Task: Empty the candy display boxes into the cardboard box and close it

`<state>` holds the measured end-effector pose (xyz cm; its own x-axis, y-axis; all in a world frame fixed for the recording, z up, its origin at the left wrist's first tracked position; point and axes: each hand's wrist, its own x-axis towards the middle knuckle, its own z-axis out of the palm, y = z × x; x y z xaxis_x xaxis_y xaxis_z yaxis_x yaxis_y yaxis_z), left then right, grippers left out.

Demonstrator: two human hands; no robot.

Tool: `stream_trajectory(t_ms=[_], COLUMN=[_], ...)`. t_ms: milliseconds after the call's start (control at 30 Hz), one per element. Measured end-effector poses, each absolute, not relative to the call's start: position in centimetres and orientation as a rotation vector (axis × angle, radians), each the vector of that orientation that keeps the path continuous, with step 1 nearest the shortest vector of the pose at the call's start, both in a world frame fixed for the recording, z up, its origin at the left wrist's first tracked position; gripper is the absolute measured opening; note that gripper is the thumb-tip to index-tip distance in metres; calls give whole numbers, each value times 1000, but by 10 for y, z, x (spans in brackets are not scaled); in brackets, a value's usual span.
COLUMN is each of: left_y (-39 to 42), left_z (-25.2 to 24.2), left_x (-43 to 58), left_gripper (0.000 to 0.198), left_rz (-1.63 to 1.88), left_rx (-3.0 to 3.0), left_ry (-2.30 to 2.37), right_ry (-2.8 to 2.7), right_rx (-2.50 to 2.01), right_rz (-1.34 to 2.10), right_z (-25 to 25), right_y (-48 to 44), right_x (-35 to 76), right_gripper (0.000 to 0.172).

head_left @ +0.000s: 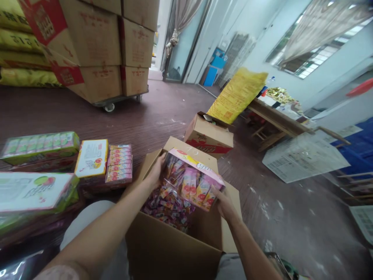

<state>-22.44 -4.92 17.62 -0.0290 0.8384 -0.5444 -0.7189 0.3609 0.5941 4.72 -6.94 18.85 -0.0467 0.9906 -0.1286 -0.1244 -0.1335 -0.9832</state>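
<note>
Both my hands hold a pink display box of candy packs (196, 181) tilted over an open cardboard carton (175, 243). Through its clear front I see several small pink and yellow packs. My left hand (156, 171) is closed on the box's left end, and my right hand (223, 200) grips its right end. Inside the carton, below the box, lies a heap of small purple and orange wrapped candies (167, 208). The fingers of both hands are partly hidden by the box.
On my left are stacked green candy boxes (40, 149), a white-topped box (91, 157) and a wrapped block of pink packs (119, 163). Ahead stand another carton (210, 136) and a yellow sack (236, 97). Large cartons (99, 42) sit on a wheeled trolley; a white crate (303, 157) is right.
</note>
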Motion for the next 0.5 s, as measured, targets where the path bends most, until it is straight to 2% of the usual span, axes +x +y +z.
stream_trajectory(t_ms=[100, 200, 367, 500], left_y=[-54, -54, -53, -54], left_z=[178, 172, 161, 162], left_x=[-217, -212, -211, -212], left_gripper=[48, 56, 66, 72], left_rz=[1155, 1223, 1159, 1215], left_rx=[294, 316, 375, 431], left_ry=[896, 918, 919, 862], right_ry=[-1081, -1123, -1173, -1163], right_rx=[-1257, -1292, -1320, -1357], right_rz=[1308, 1205, 1086, 1076], right_z=[187, 182, 176, 177], right_y=[-56, -47, -41, -38], right_x=[52, 49, 50, 55], right_gripper=[73, 79, 76, 81])
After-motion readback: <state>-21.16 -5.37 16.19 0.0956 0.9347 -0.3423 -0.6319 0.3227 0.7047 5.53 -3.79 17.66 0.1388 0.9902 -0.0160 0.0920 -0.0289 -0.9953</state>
